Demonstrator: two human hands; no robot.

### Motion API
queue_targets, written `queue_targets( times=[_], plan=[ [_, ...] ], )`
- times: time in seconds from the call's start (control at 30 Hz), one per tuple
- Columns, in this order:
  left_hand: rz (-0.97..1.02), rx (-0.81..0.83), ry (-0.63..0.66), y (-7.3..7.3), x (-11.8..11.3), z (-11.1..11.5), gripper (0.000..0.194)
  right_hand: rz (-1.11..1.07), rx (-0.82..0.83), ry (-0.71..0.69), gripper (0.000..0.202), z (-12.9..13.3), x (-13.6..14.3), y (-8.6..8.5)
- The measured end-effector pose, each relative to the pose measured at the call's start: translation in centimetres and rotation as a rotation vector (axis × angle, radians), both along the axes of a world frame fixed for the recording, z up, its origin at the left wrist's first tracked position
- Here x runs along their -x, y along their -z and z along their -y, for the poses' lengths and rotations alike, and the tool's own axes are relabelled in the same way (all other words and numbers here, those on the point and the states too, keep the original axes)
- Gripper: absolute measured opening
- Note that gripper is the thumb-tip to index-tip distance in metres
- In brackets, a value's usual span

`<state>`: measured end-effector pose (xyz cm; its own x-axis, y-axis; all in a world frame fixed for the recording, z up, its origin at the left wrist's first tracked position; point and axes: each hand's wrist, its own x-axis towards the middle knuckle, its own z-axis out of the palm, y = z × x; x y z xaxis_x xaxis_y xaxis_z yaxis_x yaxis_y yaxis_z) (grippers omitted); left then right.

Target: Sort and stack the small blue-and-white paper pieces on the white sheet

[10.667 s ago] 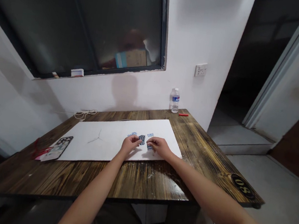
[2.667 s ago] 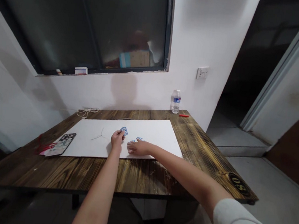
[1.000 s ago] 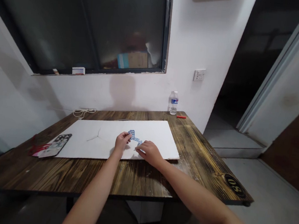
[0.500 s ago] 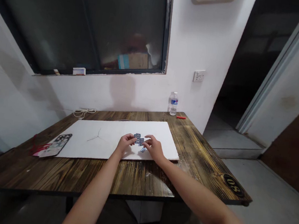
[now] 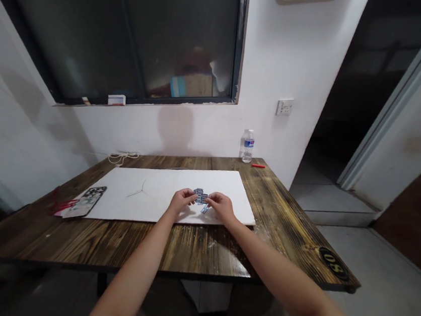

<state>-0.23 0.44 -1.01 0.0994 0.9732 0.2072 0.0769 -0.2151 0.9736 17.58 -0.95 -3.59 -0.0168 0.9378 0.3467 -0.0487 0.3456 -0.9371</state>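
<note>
Both hands are close together over the right part of a white board (image 5: pixel 170 179). My left hand (image 5: pixel 182 202) pinches the left side of a cluster of small blue-grey rectangular pieces (image 5: pixel 199 193), seemingly joined; their exact kind is too small to make out. Thumb and fingers of my right hand (image 5: pixel 221 207) are closed on the cluster's right side. Below, near the right fingertips, one lighter blue piece (image 5: pixel 205 209) sits at a slant; whether it hangs or lies on the board I cannot tell.
Thin dark lines (image 5: pixel 141 190) mark the board. At its left end lie a patterned phone-like object (image 5: pixel 89 201) and red strings (image 5: pixel 63 205). A white cable (image 5: pixel 122 156), a water bottle (image 5: pixel 248 147) and a red pen-like stick (image 5: pixel 258 166) are along the wooden table's (image 5: pixel 199 253) back.
My right hand has come in closer to the left one, and its raised index finger has closed down onto the pieces. The view has shifted slightly.
</note>
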Motion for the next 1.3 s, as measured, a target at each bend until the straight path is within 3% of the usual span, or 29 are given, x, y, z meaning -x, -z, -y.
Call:
queue_targets(
  times=[0.2, 0.37, 0.5, 0.6, 0.7, 0.8, 1.0, 1.3],
  plan=[
    [-0.066, -0.004, 0.133, -0.6, -0.3, 0.8, 0.038, 0.063, -0.025, 0.035, 0.039, 0.1, 0.1, 0.4],
    [-0.085, -0.029, 0.161, -0.5, -0.3, 0.9, 0.035, 0.097, -0.030, 0.024, 0.040, -0.1, 0.0, 0.6],
    [-0.012, -0.050, 0.073, -0.2, 0.0, 0.4, 0.034, 0.283, -0.085, 0.025, 0.037, -0.2, -0.7, 0.0],
    [0.048, -0.066, -0.028, -0.2, 0.2, 0.1, 0.034, 0.627, -0.230, 0.031, 0.030, 0.1, -1.6, -0.8],
    [0.092, -0.059, -0.107, -0.3, 0.4, -0.1, 0.036, 0.930, -0.339, 0.059, 0.038, 0.6, -2.3, -1.5],
    [0.133, -0.045, -0.147, -0.3, 0.5, -0.3, 0.037, 1.096, -0.379, 0.014, 0.048, 1.1, -2.7, -1.9],
    [0.165, -0.029, -0.159, 0.0, 0.5, -0.5, 0.036, 1.178, -0.484, -0.106, 0.056, 1.8, -2.5, -2.3],
    [0.163, -0.013, -0.177, 0.1, 0.5, -0.5, 0.035, 1.209, -0.582, -0.216, 0.032, 2.6, -1.7, -2.8]
  ],
)
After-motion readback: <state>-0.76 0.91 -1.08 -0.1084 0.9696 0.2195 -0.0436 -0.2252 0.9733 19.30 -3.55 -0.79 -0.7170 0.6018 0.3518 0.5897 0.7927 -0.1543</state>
